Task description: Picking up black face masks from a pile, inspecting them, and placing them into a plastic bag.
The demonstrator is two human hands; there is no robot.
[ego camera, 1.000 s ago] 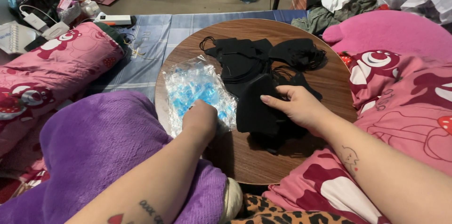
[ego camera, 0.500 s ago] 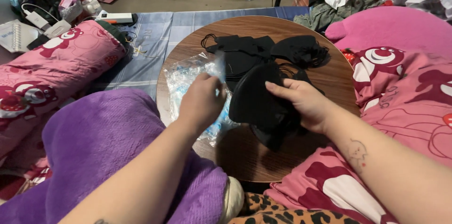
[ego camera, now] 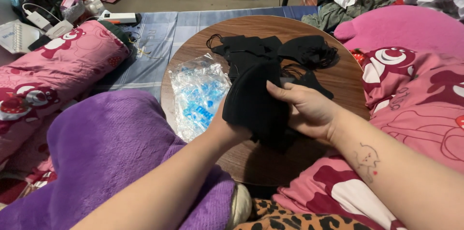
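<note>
purple blanket (ego camera: 106, 157): nearest the camera, heaped over the lap on the left side; the left forearm passes over its edge to reach the table.
leopard-print cloth (ego camera: 290, 218): a strip at the bottom edge, just under the table's near rim.
left hand (ego camera: 227, 126): mostly hidden behind the black mask it carries; the fingers seem tucked under or inside the fabric, which keeps the piece lifted and spread. the exact closing of the fingers cannot be told, but the hand is plainly holding the mask.
right hand (ego camera: 309, 111): laid on the other side of the same mask, thumb on top and fingers curled under its edge, a narrow pinch that steadies the cloth against the left hand's pull.
black mask (ego camera: 256, 102): held between both hands, raised just above the near half of the table, its cupped face turned towards the camera.
round wooden table (ego camera: 348, 75): low, between the pink bedding on either side, a work surface within easy reach.
clear plastic bag (ego camera: 198, 92): crumpled with blue print, lying flat on the table's left part, just beside the left wrist.
pile of black masks (ego camera: 270, 48): on the far half of the table, ear loops trailing, kept apart from the bag.
pink bedding (ego camera: 415, 80): cartoon-bear print, flanking the table.
</note>
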